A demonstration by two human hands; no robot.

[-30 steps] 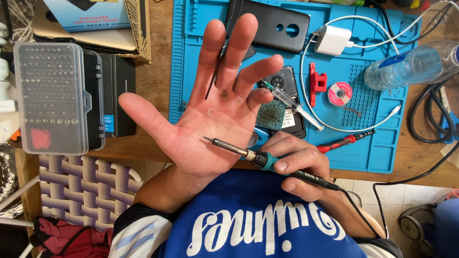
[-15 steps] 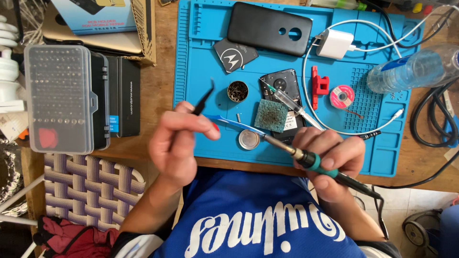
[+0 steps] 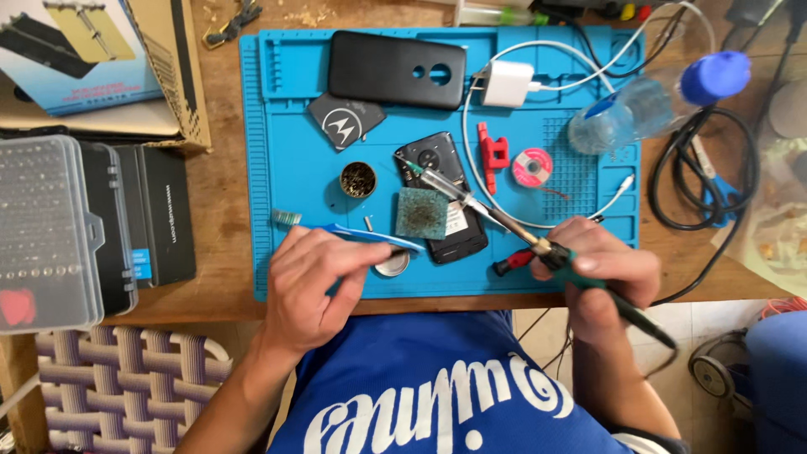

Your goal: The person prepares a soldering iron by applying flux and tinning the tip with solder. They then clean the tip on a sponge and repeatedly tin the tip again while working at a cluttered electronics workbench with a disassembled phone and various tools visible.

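Head view, left hand [image 3: 315, 282]: fingers clamped on a blue toothbrush [image 3: 353, 233] lying across the blue mat [image 3: 294, 126], just above a round tin [image 3: 392, 264]
Head view, right hand [image 3: 601, 273]: fingers clamped on a soldering iron [image 3: 504, 223], tip over the opened phone [image 3: 441, 197] beside a green sponge [image 3: 419, 213]

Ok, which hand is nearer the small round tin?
Left. The left hand lies right beside the small round tin, at its left edge; the right hand sits well off to its right, holding the soldering iron.
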